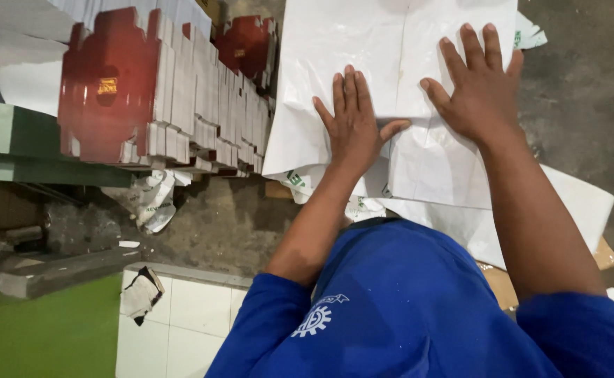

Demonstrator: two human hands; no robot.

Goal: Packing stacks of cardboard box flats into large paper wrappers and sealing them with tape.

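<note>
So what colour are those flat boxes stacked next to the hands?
Glossy dark red on the face, pale whitish along the stacked edges. The head view shows them, beside the left hand.
</note>
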